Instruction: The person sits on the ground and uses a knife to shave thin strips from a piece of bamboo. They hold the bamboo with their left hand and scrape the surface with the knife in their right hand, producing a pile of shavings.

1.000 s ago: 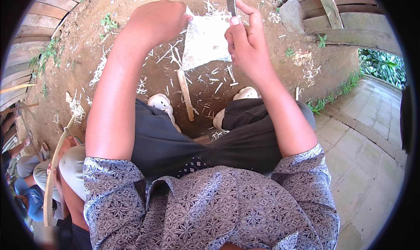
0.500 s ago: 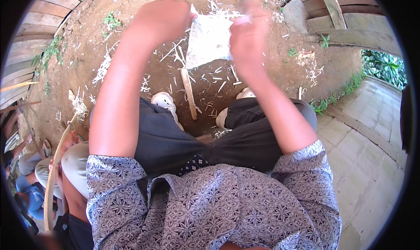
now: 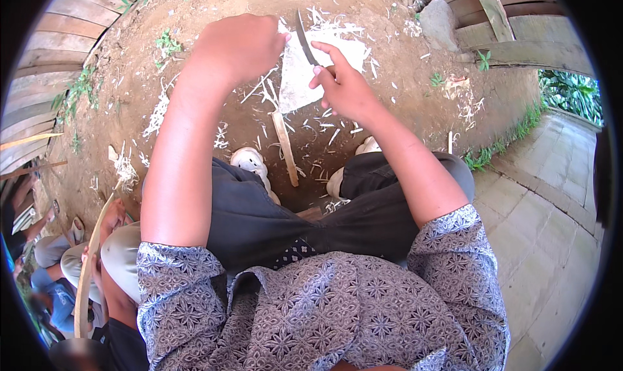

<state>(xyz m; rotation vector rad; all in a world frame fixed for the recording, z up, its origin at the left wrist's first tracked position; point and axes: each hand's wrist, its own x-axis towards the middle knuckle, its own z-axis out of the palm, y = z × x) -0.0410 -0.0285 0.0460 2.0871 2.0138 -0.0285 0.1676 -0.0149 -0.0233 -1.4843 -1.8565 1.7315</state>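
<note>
My left hand [image 3: 243,47] is closed in a fist above the ground, its back toward me. Whatever its fingers hold is hidden. Opposite it, my right hand [image 3: 347,85] grips a knife [image 3: 303,39] between thumb and fingers, with the index finger partly stretched out. The dark, narrow blade points up and away, beside the left fist's thumb. Below both hands, a white sheet [image 3: 302,85] lies on the dirt, with pale shavings [image 3: 331,27] scattered at its far edge.
A wooden stick [image 3: 284,149] lies between my feet, near my white shoe [image 3: 248,160]. To the left, another person's hand [image 3: 113,215] is by a long bent wooden strip [image 3: 87,274]. A grey rock [image 3: 439,24] sits far right, near paving [image 3: 525,222] and a plank wall [image 3: 58,47].
My right hand has moved left and nearer to me, its blurred motion gone, and the knife blade now shows clearly. My left fist has shifted slightly nearer to me.
</note>
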